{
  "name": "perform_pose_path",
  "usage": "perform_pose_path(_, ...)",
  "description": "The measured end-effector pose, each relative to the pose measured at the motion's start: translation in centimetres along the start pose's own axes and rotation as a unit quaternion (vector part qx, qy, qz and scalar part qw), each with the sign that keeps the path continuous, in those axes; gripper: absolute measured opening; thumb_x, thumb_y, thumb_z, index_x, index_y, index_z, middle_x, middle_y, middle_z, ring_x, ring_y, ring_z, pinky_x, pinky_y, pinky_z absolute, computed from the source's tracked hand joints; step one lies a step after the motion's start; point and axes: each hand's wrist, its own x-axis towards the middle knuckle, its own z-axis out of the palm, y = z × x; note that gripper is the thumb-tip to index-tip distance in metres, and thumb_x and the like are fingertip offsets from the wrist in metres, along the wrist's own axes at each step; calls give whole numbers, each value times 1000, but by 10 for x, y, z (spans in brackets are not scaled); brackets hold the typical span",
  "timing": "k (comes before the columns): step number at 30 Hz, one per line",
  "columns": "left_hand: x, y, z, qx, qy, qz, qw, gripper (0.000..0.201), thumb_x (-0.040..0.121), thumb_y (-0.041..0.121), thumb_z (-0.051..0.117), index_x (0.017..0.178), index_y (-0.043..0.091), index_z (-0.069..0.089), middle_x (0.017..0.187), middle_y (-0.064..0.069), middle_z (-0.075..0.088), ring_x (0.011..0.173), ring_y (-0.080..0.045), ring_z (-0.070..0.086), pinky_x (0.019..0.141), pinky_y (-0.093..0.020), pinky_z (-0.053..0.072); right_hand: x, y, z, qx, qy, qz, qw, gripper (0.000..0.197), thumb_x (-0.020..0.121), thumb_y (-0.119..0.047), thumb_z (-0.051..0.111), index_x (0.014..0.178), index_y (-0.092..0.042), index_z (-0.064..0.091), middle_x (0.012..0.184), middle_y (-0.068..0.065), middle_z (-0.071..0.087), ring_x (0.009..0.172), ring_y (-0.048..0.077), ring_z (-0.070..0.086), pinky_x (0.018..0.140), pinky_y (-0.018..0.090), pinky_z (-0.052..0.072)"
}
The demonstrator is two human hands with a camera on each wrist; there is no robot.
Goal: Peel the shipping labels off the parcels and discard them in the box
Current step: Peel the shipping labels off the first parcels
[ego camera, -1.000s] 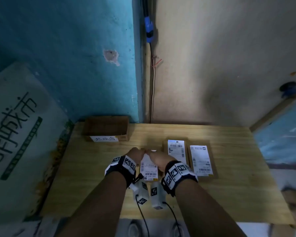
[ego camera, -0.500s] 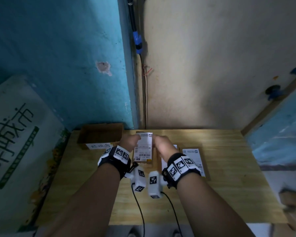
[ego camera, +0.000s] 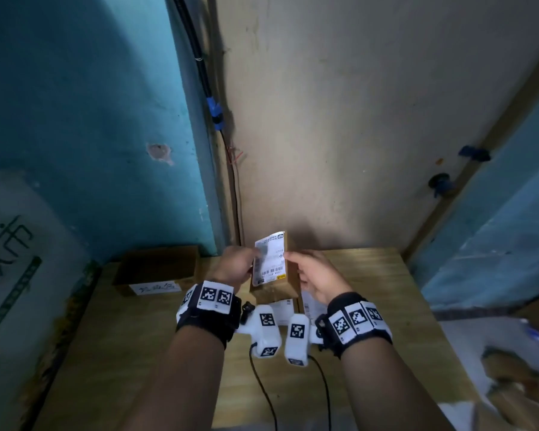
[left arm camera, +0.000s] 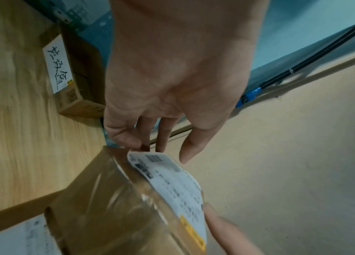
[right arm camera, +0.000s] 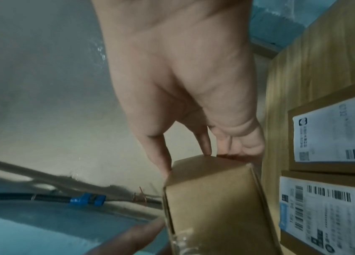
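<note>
The open brown cardboard box (ego camera: 156, 269) sits far left on the wooden table (ego camera: 371, 306), ready for scraps. My left hand (ego camera: 235, 267) pinches the white shipping label (ego camera: 269, 262), working its edge loose; my right hand (ego camera: 316, 276) grips the small brown cardboard parcel (ego camera: 279, 286), steadying it. Half a second ago it hung lower and closer to me.

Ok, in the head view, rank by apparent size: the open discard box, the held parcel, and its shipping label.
1. Open discard box, largest.
2. Held parcel, though it is raised nearer the camera and partly covered, so its lead is unsure.
3. Shipping label, smallest.
</note>
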Motion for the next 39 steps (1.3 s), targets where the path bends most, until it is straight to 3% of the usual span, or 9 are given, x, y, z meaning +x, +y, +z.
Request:
perform_pose_path(3, -12, 3, 12, 30, 7, 47, 998, 17, 93, 6, 63, 104, -7, 65, 92, -18, 69, 45, -6, 57, 40, -17, 45, -13, 1, -14, 17, -6, -22, 1000, 48, 89, -24, 75, 132, -17, 54, 115, 13, 74, 104, 31, 72, 80, 45, 60)
perform_pose_path(6, -21, 4, 21, 46, 21, 85, 995, 23, 91, 4, 66, 112, 7, 57, 109, -10, 68, 69, -5, 59, 56, -22, 54, -28, 3, -27, 45, -21, -41, 998, 37, 92, -21, 72, 126, -16, 59, 112, 11, 76, 105, 30, 73, 89, 48, 59)
perform_pose_path(9, -31, 1, 26, 33, 7, 112, 993, 42, 90, 3, 67, 125, 19, 50, 107, 4, 64, 78, 0, 59, 46, -12, 46, -35, 10, -36, 52, -31, -61, 996, 43, 91, -21, 73, 131, -12, 60, 111, 9, 77, 103, 26, 74, 97, 49, 56)
perform_pose_path(11, -36, -1, 30, 36, -6, 131, 991, 41, 92, 1, 64, 125, 23, 54, 106, 5, 65, 81, 2, 60, 45, -9, 47, -38, 15, -41, 57, -17, -77, 995, 51, 89, -14, 75, 136, -14, 55, 113, 9, 76, 99, 22, 76, 94, 44, 58)
perform_pose_path(13, -38, -2, 34, 54, 2, 154, 987, 35, 94, 2, 60, 122, 22, 62, 107, 4, 69, 83, 1, 62, 54, -11, 50, -39, 18, -45, 55, -9, -88, 995, 56, 89, -12, 75, 140, -14, 53, 114, 9, 76, 96, 19, 76, 88, 38, 61)
perform_pose_path(15, -39, -4, 37, 60, 23, 172, 983, 30, 95, 4, 60, 122, 16, 67, 108, 2, 73, 86, -2, 65, 71, -24, 57, -38, 21, -48, 54, -5, -93, 994, 57, 89, -13, 74, 142, -14, 53, 112, 8, 76, 95, 18, 76, 86, 37, 61)
perform_pose_path(21, -36, -14, 44, 91, 78, 207, 971, 28, 95, 10, 62, 120, 18, 70, 109, 7, 73, 101, -10, 68, 80, -26, 55, -38, 29, -50, 71, 4, -101, 992, 59, 87, -16, 78, 141, -15, 54, 110, 5, 78, 98, 20, 76, 95, 46, 58)
perform_pose_path(26, -36, -18, 45, 108, 82, 218, 966, 29, 96, 13, 61, 123, 20, 68, 111, 9, 72, 94, 0, 66, 66, -13, 48, -38, 30, -48, 67, 7, -107, 992, 59, 85, -17, 80, 139, -18, 55, 109, 4, 78, 98, 20, 76, 96, 49, 57)
perform_pose_path(39, -32, -21, 40, 130, 140, 218, 957, 19, 93, 13, 65, 111, 17, 66, 104, 7, 70, 87, 2, 63, 53, -6, 44, -43, 32, -41, 43, 5, -117, 992, 51, 86, -14, 78, 133, -21, 59, 105, 0, 79, 98, 17, 76, 96, 47, 58)
